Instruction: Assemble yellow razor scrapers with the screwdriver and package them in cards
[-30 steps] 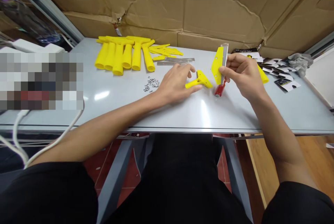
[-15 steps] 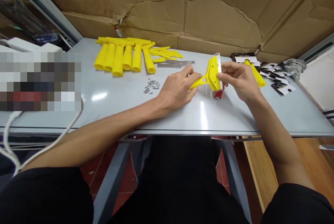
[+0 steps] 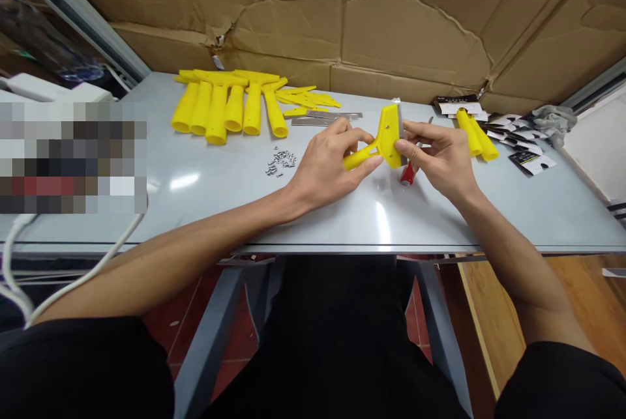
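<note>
A yellow scraper [image 3: 390, 137] with a metal blade along its right edge is held above the table between my hands. My left hand [image 3: 328, 159] is closed on its handle, thumb and fingers around it. My right hand [image 3: 439, 153] pinches the wide head at the blade edge, thumb on the near face; the fingers behind it are partly hidden. Below lies a tool with a red handle [image 3: 407, 174], perhaps a screwdriver, its shaft largely covered by my right hand. Small metal screws [image 3: 281, 161] lie in a loose pile left of my left hand.
Several yellow scraper handles [image 3: 216, 109] stand in a row at the back left, beside flat yellow pieces [image 3: 308, 100] and metal blades [image 3: 323, 119]. Farther right are two yellow handles [image 3: 476, 135], black-and-white cards [image 3: 532, 161] and crumpled clear plastic [image 3: 553, 120]. Cardboard [image 3: 342, 28] backs the table.
The scraper has shifted a little left and turned, its face now more toward me. My right hand moved left with it, showing more of the second yellow handle and the tool's shaft tip.
</note>
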Demonstrator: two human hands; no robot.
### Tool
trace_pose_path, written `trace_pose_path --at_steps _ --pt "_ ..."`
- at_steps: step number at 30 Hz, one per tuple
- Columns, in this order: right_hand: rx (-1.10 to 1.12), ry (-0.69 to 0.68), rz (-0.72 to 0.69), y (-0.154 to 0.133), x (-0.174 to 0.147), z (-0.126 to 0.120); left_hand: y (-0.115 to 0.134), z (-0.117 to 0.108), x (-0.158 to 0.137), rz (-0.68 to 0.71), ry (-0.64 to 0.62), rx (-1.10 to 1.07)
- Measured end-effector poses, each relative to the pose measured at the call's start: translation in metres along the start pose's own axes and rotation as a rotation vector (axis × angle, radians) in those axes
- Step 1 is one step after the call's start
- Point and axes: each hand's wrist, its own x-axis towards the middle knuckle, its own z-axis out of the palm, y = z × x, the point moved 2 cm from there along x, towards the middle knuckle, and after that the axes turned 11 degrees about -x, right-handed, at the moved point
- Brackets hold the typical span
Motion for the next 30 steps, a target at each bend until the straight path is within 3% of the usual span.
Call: trace_pose_path --at_steps 5,10,15,22,30 --pt "0.040 -0.039 -0.065 -0.011 -0.010 0.008 0.004 -0.002 0.002 0.016 0.030 -0.188" --pt "0.017 -0.075 -0.096 -0.016 -0.013 0.010 0.015 -0.004 0.002 -0.086 -0.028 -0.453" --pt "0.038 -0.004 -0.128 -0.025 -0.017 0.004 0.016 -0.011 0.007 -0.161 -0.003 -0.715" --pt "0.149 0.029 -0.241 -0.028 -0.019 0.005 0.004 -0.010 0.009 -0.142 0.156 -0.790" --pt "0.165 0.091 -0.236 -0.025 -0.016 0.007 0.014 -0.011 0.008 -0.182 0.145 -0.773"
